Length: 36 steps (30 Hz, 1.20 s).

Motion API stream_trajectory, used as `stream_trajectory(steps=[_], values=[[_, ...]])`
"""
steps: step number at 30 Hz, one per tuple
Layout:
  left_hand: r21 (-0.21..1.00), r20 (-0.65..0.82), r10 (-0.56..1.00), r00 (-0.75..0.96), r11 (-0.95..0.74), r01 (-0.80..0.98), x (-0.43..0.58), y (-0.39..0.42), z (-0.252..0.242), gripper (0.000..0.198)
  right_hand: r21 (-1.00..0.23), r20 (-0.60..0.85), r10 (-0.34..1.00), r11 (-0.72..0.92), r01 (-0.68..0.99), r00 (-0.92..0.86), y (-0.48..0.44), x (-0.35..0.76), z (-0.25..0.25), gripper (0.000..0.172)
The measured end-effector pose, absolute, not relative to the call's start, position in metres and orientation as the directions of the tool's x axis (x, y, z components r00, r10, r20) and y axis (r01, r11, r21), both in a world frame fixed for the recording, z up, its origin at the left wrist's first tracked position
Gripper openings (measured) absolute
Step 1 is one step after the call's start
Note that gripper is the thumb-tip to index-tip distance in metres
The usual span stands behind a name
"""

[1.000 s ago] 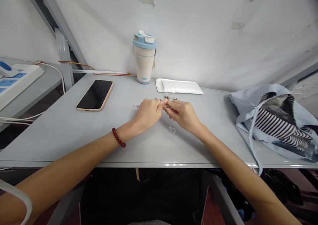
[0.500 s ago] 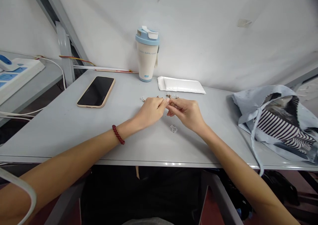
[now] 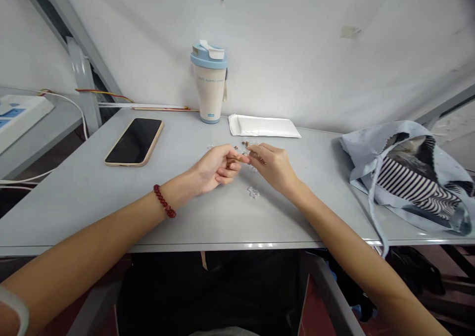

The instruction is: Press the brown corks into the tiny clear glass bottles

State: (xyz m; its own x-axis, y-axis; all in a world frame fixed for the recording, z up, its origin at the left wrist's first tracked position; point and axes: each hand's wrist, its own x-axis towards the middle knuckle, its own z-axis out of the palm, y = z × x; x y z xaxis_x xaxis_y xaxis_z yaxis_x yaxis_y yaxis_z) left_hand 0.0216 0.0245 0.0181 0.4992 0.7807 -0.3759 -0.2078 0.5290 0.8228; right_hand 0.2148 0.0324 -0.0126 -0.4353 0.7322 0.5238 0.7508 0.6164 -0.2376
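Note:
My left hand, with a dark red bead bracelet at its wrist, is turned palm up and its fingers are curled. Its index fingertip meets the fingertips of my right hand, which are closed in a pinch. Whatever lies between the fingers is too small and hidden to name. Just behind the fingertips are small brown-and-clear pieces on the grey table. A clear, wavy-edged plastic piece lies on the tabletop in front of my right hand.
A cream cup with a blue lid stands by the wall, with a white flat packet to its right. At left lies a phone; beyond it is a power strip. An open light-blue bag sits at right.
My left hand has rolled from knuckles up to palm up, its fingers now curled in view. The right hand stays pinched close to it. The whole view has shifted slightly.

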Motion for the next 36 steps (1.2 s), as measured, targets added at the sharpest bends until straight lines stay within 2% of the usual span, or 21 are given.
stream_trajectory(steps=[8,15,28,32,36], values=[[0.869,-0.343,0.797,0.497,0.470,-0.156,0.028,0.019,0.012,0.030,0.051,0.427,0.684,0.635,0.771,-0.591,0.020,0.205,-0.021,0.030],[0.905,-0.281,0.792,0.542,0.407,-0.126,0.027,0.016,0.012,0.033,0.073,0.561,0.601,0.650,0.757,-0.570,0.019,0.207,-0.023,0.027],[0.881,-0.344,0.799,0.494,0.456,-0.123,0.031,0.012,0.006,0.023,0.288,0.514,0.507,0.658,0.695,-0.692,0.008,0.203,-0.020,0.033],[0.881,-0.338,0.842,0.421,0.440,-0.174,0.034,0.012,0.002,0.022,0.217,0.483,0.564,0.664,0.716,-0.670,0.007,0.200,-0.021,0.032],[0.861,-0.300,0.885,0.356,0.412,-0.299,0.033,0.017,0.002,0.022,0.018,0.459,0.690,0.623,0.782,-0.560,0.015,0.200,-0.022,0.027]])
